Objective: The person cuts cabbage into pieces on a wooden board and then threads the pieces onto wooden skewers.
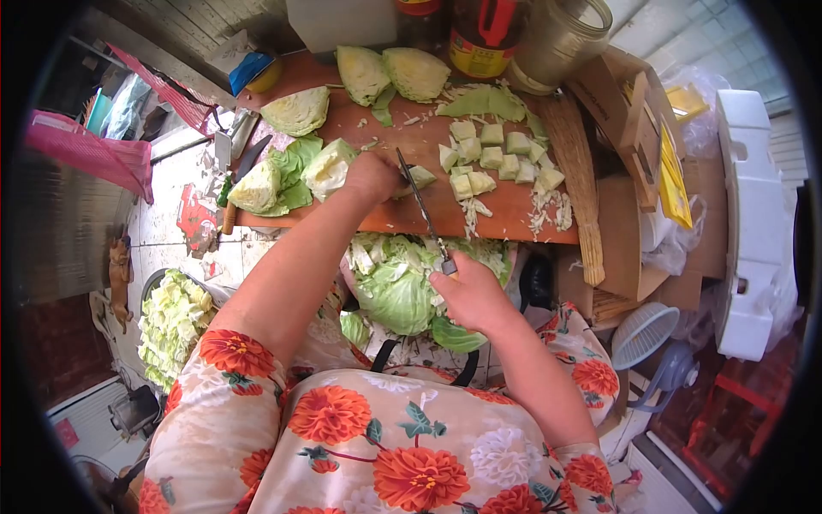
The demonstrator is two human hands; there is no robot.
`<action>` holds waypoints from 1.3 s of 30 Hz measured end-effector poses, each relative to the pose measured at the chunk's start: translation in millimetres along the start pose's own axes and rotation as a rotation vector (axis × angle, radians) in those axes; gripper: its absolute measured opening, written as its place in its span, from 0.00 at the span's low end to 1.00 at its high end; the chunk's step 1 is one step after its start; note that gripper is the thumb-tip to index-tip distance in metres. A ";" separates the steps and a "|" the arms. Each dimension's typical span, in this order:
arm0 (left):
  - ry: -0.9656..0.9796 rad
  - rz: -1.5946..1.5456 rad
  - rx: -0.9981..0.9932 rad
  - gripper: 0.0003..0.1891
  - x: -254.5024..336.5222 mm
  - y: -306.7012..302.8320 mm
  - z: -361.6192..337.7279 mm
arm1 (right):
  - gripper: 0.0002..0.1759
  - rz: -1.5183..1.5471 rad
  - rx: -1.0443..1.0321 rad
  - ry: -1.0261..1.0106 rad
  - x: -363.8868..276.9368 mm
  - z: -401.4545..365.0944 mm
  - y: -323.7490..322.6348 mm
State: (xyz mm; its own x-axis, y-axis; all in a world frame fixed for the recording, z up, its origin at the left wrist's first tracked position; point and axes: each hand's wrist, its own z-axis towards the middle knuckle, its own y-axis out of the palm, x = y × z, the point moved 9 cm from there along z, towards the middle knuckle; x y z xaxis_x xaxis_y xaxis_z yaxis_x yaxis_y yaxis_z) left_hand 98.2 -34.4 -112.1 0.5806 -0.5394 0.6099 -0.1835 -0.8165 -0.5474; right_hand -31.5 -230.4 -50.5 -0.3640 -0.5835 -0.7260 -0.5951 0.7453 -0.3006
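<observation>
My right hand [473, 293] is closed round the handle of a knife [419, 197], its narrow blade pointing away from me over the board. At the board's front half, my left hand [374, 176] is closed on a pale green cabbage piece [420, 177], mostly hidden by the fingers and blade. Right of the blade lie several pale cut chunks [491, 158] among shreds. Touching distance from my left wrist is a cabbage wedge [328, 168]. Another wedge [255, 188] sits at the left edge, and more wedges [363, 75] rest at the back of the wooden board [385, 141].
Below the board's front edge are a cabbage head [398, 295] and loose leaves. A heap of chopped cabbage [175, 321] stands at lower left. Bottles and a glass jar [561, 43] line the back; a cardboard box [621, 231] is at right. A second knife [250, 158] lies left.
</observation>
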 end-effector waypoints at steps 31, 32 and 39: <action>0.313 -0.007 0.049 0.11 64.2 17.7 8.7 | 0.14 0.776 0.010 0.044 4.4 -10.4 -0.5; 0.312 -0.007 0.051 0.11 62.8 16.6 9.5 | 0.14 0.773 0.037 0.023 3.0 -12.8 -2.9; 0.434 0.001 0.331 0.14 61.9 -70.5 -14.1 | 0.20 0.681 0.050 0.016 3.1 -19.4 4.4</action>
State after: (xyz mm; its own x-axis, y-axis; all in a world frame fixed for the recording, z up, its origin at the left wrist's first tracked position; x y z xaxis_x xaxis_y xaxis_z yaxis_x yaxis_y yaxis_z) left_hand 135.8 -13.1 -27.6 0.1868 -0.6325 0.7517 0.1168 -0.7455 -0.6562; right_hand -49.2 -235.3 -42.1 -0.6563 0.0168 -0.7543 -0.1954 0.9618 0.1915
